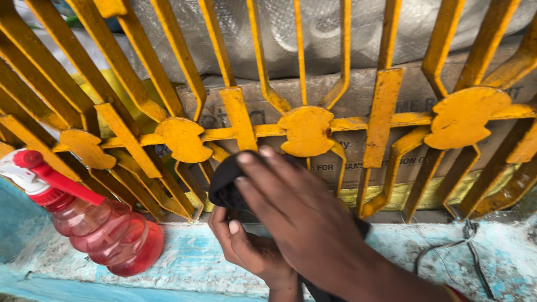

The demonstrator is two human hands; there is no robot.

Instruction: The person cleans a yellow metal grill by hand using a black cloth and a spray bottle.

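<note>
Yellow metal grille (pixel 306 130) fills most of my view: slanted bars, flat oval plates, paint worn and grimy in spots. Behind it, cardboard boxes (pixel 358 100) with grey plastic sheeting (pixel 268 39) on top.

Below the grille, a ledge (pixel 190 260) with chipped pale blue paint runs the width of the frame. A dark cord (pixel 475 254) trails over its right end.

My right hand (pixel 296 215) comes in from lower right, fingers stretched nearly flat, pressing a black cloth (pixel 224 182) against the lower bars near the centre oval plate. The cloth sits bunched under the fingertips, touching the grille just left of centre.

My left hand (pixel 246 246) sits beneath the right one, fingers curled, thumb up. It is close under the cloth; whether it grips a hanging end I cannot tell, the right hand covers that part.

Left side: a clear spray bottle (pixel 109 232) of reddish liquid, red and white trigger head, lying tilted against the grille and ledge, apart from both hands.
</note>
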